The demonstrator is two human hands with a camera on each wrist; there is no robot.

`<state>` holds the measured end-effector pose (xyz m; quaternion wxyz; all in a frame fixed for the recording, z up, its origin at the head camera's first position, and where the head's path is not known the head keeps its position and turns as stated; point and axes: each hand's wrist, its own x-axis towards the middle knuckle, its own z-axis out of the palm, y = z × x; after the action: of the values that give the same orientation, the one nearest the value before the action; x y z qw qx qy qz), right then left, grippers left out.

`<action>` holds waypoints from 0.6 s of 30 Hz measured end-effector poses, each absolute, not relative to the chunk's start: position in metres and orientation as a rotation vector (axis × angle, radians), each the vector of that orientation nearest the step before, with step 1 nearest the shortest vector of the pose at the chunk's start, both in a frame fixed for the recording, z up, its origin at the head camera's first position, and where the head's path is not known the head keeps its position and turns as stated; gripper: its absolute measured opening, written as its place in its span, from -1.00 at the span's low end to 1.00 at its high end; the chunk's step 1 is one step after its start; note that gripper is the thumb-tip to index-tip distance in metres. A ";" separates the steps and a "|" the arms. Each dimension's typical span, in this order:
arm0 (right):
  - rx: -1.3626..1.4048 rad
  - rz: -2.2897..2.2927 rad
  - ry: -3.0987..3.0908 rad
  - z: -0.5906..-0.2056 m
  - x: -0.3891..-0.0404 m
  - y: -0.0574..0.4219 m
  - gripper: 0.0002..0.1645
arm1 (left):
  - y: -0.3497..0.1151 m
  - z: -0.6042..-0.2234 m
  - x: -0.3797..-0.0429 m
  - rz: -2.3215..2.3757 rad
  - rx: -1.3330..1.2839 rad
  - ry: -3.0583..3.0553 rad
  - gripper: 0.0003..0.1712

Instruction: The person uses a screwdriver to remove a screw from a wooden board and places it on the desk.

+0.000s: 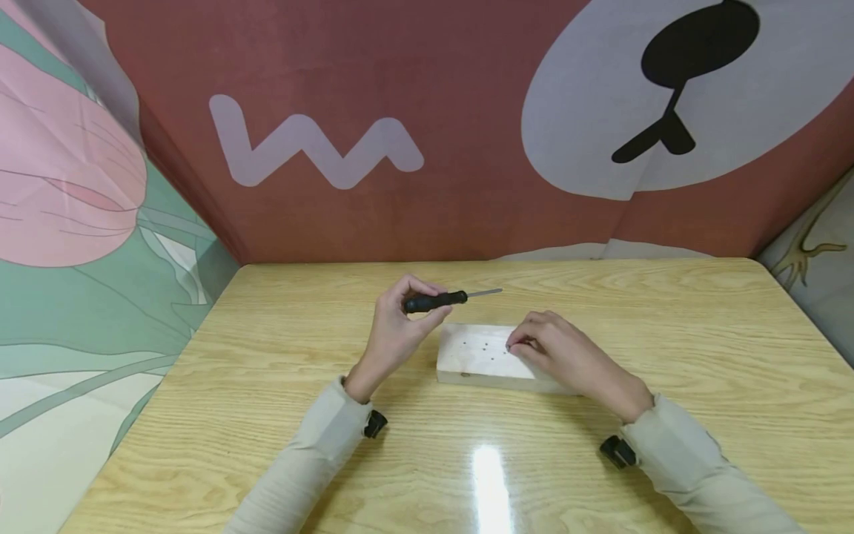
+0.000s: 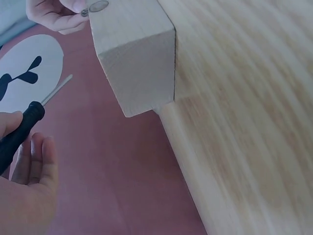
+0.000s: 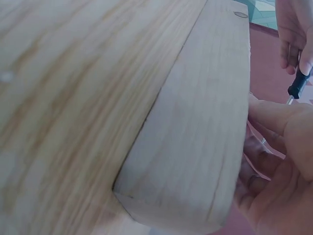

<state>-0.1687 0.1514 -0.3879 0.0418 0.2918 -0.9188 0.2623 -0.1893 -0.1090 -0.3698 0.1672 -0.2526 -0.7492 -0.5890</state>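
Observation:
A pale wooden block (image 1: 467, 360) lies flat on the table, with several small dark spots scattered over its top face. My left hand (image 1: 390, 326) holds a black-handled screwdriver (image 1: 435, 301) between thumb and fingers, raised behind the block's left end. Its thin metal shaft points right, clear of the block. Over the right part of the block, my right hand (image 1: 567, 352) pinches a small metal screw (image 2: 84, 13) at the top face. The fingers hide most of the screw, and the hand covers the block's right end.
The wood-grain table (image 1: 300, 348) extends around the block on all sides. Behind it hangs a reddish-brown printed cloth (image 1: 467, 208), with a green and pink floral cloth (image 1: 73, 208) on the left. Small black cameras (image 1: 617, 451) sit at both wrists.

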 end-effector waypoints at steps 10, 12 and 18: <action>0.845 0.829 -2.798 -0.380 -0.166 0.163 -0.92 | -0.114 -0.371 -0.189 -1.687 -0.719 -2.144 -0.73; 0.838 0.831 -2.799 -0.379 -0.165 0.167 -0.92 | -0.117 -0.372 -0.189 -1.680 -0.705 -2.157 -0.74; 0.822 0.845 -2.788 -0.376 -0.164 0.179 -0.90 | -0.124 -0.375 -0.190 -1.645 -0.670 -2.186 -0.75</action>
<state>-0.1637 0.1792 -0.3758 0.0573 0.2711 -0.9196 0.2786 -0.1898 -0.1243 -0.3748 0.1621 -0.2346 -0.7659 -0.5763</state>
